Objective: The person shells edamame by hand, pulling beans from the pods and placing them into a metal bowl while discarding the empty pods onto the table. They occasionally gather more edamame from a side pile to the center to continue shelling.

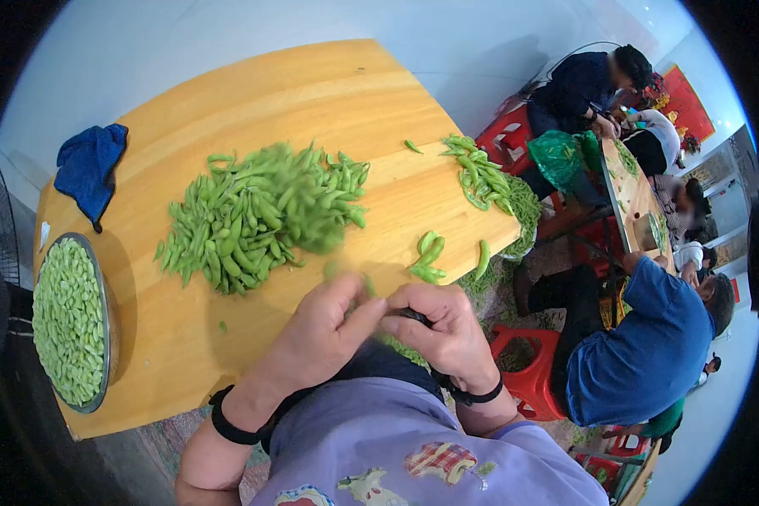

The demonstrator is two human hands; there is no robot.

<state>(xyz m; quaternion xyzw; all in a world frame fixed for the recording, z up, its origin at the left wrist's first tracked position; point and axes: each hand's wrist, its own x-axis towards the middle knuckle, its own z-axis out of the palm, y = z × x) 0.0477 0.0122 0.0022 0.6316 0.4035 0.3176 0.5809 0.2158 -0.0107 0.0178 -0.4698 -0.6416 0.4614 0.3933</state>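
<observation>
My left hand point(325, 325) is closed in a pinch, with a green soybean pod point(368, 286) showing at its fingers, partly hidden and blurred. Its fingertips meet those of my right hand point(447, 331) at the front edge of the table. The right hand is curled round a small dark object point(415, 316) whose kind I cannot make out. Beyond the hands lies a large heap of soybean pods point(244, 219), smeared by motion on its right side. A few loose pods point(430, 250) rest near the table edge, right of the hands.
A metal bowl point(107, 337) full of shelled green beans stands at the left of the wooden table point(329, 93). A blue cloth point(91, 169) lies at the back left corner. More pods point(481, 173) sit at the right edge. People work at another table point(628, 211), near a red stool point(541, 371).
</observation>
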